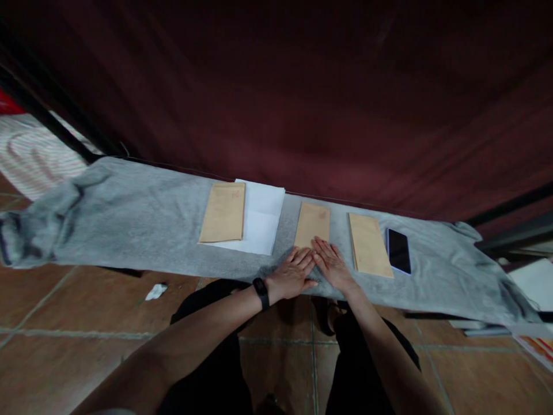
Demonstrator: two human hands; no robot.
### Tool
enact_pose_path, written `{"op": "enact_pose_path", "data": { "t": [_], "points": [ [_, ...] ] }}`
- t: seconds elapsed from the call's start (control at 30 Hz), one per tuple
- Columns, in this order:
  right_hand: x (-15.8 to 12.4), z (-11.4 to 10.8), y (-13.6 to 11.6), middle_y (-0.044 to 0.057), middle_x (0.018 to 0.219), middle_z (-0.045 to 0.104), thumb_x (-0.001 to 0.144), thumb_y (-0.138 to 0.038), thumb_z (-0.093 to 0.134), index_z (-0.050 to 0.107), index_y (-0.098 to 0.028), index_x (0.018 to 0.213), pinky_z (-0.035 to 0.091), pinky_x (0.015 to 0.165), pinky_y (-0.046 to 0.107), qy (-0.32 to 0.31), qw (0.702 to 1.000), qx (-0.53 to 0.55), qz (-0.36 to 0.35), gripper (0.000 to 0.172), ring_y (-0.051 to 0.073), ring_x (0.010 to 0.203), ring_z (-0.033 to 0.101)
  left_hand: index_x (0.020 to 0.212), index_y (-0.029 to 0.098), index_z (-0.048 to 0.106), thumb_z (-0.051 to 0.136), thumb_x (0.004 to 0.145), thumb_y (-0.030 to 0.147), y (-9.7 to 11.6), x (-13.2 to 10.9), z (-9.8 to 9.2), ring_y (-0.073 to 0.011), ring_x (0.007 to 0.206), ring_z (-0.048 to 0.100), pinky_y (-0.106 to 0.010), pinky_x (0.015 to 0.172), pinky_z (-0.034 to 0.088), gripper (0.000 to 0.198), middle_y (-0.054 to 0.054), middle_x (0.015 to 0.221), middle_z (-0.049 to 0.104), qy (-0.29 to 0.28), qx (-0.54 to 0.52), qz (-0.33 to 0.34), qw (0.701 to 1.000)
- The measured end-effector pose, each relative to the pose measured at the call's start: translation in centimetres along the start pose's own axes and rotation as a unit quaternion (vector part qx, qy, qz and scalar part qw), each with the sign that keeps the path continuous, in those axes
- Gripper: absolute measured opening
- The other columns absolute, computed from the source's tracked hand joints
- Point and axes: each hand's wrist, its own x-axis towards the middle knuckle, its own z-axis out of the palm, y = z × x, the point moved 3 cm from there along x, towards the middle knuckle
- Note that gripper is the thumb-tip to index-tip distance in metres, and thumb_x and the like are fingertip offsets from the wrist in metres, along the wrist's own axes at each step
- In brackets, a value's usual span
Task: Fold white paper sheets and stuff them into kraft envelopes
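A brown paper envelope (313, 223) with a small reddish print lies flat on the grey cloth. My left hand (292, 274) rests palm down over its near end, fingers stretched out. Beside it, my right hand (332, 265) also lies flat on the envelope's near part, fingers extended. Both hands hide the near edge. To the left, a stack of brown envelopes (222, 213) sits partly over white paper sheets (261, 216). Another stack of brown envelopes (370, 245) lies right of my right hand.
A dark-screened phone (398, 251) lies right of the right-hand envelopes. The grey cloth (138, 219) covers a long narrow bench, with a dark red curtain (276, 104) behind it. A crumpled white tissue (156, 291) is on the tiled floor (86, 357).
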Motion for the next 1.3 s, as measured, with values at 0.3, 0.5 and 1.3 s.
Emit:
{"op": "enact_pose_path", "data": {
  "t": [0.3,0.5,1.3],
  "points": [
    [6.1,-0.6,1.0,0.01,0.162,0.031,0.105,-0.037,0.025,0.032,-0.022,0.155,0.022,0.121,0.05,0.061,0.994,-0.054,0.066,0.053,0.021,0.151,0.026,0.156,0.011,0.028,0.035,0.099,0.061,0.4,-0.4,1.0,-0.0296,0.154,0.015,-0.054,0.122,0.012,0.076,-0.016,0.164,0.023,0.013,0.006,-0.009,1.0],
    [8.9,-1.3,1.2,0.014,0.16,0.034,0.105,-0.037,0.025,0.035,-0.013,0.153,0.023,0.121,0.05,0.09,0.988,-0.074,0.106,0.055,0.023,0.15,0.027,0.154,0.014,0.034,0.028,0.101,0.059,-0.2,-0.8,0.8,-0.0269,0.153,0.017,-0.049,0.123,0.016,0.07,-0.014,0.163,0.027,0.033,0.013,0.006,0.999],
    [-3.7,-0.3,-3.1,0.007,0.15,0.052,0.103,-0.036,0.042,0.051,-0.026,0.145,0.033,0.119,0.048,0.098,0.992,0.075,0.029,0.044,0.021,0.14,0.047,0.145,0.008,0.045,0.04,0.099,0.028,-3.0,0.9,-0.9,-0.0274,0.145,0.039,-0.042,0.117,0.035,0.051,-0.018,0.156,0.041,0.027,-0.021,-0.061,0.998]
  ]
}}
